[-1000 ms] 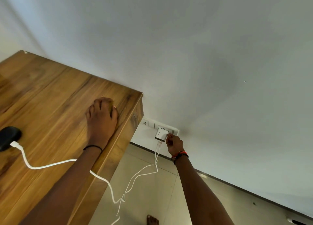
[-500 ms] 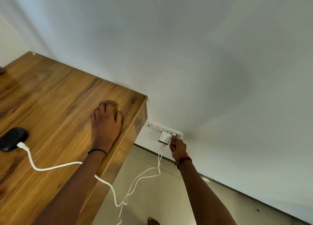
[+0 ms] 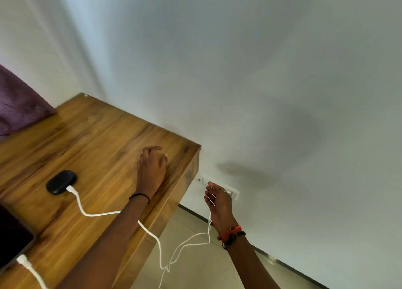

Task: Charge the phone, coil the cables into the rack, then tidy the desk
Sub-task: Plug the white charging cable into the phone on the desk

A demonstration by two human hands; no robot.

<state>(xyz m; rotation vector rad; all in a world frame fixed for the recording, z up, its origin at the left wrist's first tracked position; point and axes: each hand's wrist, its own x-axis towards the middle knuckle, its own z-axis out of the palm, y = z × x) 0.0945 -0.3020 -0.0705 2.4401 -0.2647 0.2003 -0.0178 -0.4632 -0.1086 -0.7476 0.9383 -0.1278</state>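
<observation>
The dark phone [image 3: 13, 238] lies at the desk's near left edge with a white cable [image 3: 26, 264] plugged into it. A black oval case [image 3: 61, 182] sits further back, also with a white cable [image 3: 87, 212] that runs under my left forearm and drops over the desk edge. My left hand [image 3: 152, 169] is over the wooden desk [image 3: 97, 140] near its right corner, fingers loosely curled, holding nothing. My right hand [image 3: 217, 203] hangs relaxed in front of the wall socket plate [image 3: 231, 193]. It hides the charger. Thin white cables [image 3: 191, 240] dangle below it.
A purple fabric [image 3: 19, 108] lies at the desk's far left. The white wall runs behind the desk, with a dark skirting strip along the tiled floor [image 3: 206, 271]. The cables loop loosely in the air between the desk edge and the wall.
My right hand has let go of the white charger and drawn back from the socket. My left hand's fingers have lifted off the desk. The view has swung left, so the phone now shows.
</observation>
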